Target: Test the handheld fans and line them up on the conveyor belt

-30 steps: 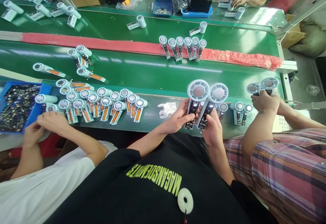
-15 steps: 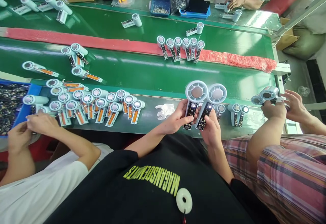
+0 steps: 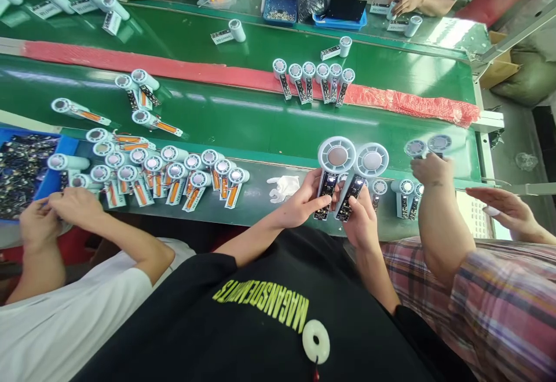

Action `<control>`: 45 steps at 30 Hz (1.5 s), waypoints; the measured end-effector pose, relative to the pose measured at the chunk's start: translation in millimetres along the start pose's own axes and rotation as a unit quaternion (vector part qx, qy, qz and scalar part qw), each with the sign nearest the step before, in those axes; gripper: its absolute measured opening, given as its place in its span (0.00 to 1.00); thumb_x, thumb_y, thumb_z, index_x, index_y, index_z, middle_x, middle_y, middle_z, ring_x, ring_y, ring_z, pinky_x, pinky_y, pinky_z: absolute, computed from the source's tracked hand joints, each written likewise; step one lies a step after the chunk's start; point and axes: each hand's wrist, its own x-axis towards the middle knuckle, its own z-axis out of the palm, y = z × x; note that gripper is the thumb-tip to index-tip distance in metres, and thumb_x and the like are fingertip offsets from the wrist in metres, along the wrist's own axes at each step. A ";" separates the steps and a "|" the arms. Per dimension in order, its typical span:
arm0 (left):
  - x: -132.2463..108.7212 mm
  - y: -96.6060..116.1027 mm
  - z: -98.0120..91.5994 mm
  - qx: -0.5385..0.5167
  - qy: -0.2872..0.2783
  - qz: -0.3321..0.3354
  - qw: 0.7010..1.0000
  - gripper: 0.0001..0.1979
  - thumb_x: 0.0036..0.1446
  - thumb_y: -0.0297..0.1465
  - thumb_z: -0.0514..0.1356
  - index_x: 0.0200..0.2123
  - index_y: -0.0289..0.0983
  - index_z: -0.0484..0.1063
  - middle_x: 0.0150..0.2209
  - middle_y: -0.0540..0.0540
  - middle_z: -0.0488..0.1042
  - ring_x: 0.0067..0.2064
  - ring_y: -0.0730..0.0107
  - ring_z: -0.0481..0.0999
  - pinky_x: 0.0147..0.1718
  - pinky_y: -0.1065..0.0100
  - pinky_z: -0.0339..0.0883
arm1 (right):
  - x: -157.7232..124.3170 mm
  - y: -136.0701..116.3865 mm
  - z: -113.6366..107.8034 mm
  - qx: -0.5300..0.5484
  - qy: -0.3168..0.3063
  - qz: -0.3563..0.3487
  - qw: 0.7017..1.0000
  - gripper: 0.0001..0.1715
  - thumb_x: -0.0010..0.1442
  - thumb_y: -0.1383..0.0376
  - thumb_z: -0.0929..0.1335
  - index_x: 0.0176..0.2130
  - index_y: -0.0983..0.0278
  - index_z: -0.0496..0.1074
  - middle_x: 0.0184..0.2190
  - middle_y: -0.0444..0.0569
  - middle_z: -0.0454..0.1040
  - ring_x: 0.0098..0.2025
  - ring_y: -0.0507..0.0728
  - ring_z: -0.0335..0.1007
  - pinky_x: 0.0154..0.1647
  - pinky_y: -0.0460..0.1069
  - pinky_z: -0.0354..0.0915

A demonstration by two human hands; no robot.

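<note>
My left hand [image 3: 303,204] is closed around the handle of a pale blue handheld fan [image 3: 336,155], its thumb lying on the exposed circuit board. In my right hand [image 3: 361,220] is a second handheld fan [image 3: 371,161], gripped by the lower handle. Both fans are upright side by side, round grilled heads toward me, with a light glowing on each board. My fingers behind the handles are hidden. A crumpled white glove [image 3: 283,188] lies on the bench just left of my left hand.
Several fans with orange strips [image 3: 176,172] crowd the bench at left, near a blue bin of parts [image 3: 65,165]. More fans stand along the red strip [image 3: 243,75]. Co-workers' hands are at left [image 3: 78,208] and right [image 3: 434,169]; the right co-worker holds two fans.
The right co-worker's one hand has moved left and forward with two fans, away from their other hand. The view has shifted slightly. My hands and both fans stay nearly as they were.
</note>
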 end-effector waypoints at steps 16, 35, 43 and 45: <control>2.7 5.2 -1.7 0.006 -0.023 0.035 0.999 0.25 0.59 0.32 0.61 0.55 0.43 0.54 0.43 0.46 0.65 0.40 0.69 0.69 0.37 0.67 0.66 | 7.9 -3.9 2.8 0.025 -0.017 0.007 1.000 0.19 0.55 0.60 0.70 0.47 0.57 0.66 0.41 0.45 0.70 0.37 0.56 0.70 0.37 0.54 0.71; 5.1 -2.0 -0.2 -0.001 -0.013 0.032 0.999 0.21 0.61 0.32 0.60 0.54 0.43 0.55 0.44 0.47 0.65 0.41 0.69 0.69 0.39 0.65 0.67 | 4.2 -5.8 -0.9 -0.009 -0.011 0.000 1.000 0.16 0.58 0.59 0.69 0.46 0.57 0.66 0.41 0.46 0.70 0.37 0.56 0.69 0.39 0.53 0.71; 8.6 -0.7 4.0 0.010 -0.034 0.015 0.999 0.24 0.59 0.33 0.62 0.55 0.44 0.55 0.44 0.45 0.66 0.42 0.67 0.69 0.38 0.65 0.67 | -0.4 -4.6 -8.5 0.006 -0.004 0.000 1.000 0.18 0.57 0.55 0.68 0.47 0.56 0.66 0.44 0.47 0.69 0.38 0.57 0.69 0.38 0.55 0.71; 10.3 -1.9 6.3 0.009 -0.039 0.013 0.999 0.24 0.59 0.32 0.61 0.55 0.43 0.55 0.45 0.44 0.65 0.45 0.65 0.69 0.39 0.65 0.67 | -2.3 -5.7 -11.3 -0.005 0.010 0.006 1.000 0.20 0.57 0.55 0.68 0.48 0.56 0.66 0.44 0.47 0.70 0.38 0.58 0.70 0.37 0.55 0.71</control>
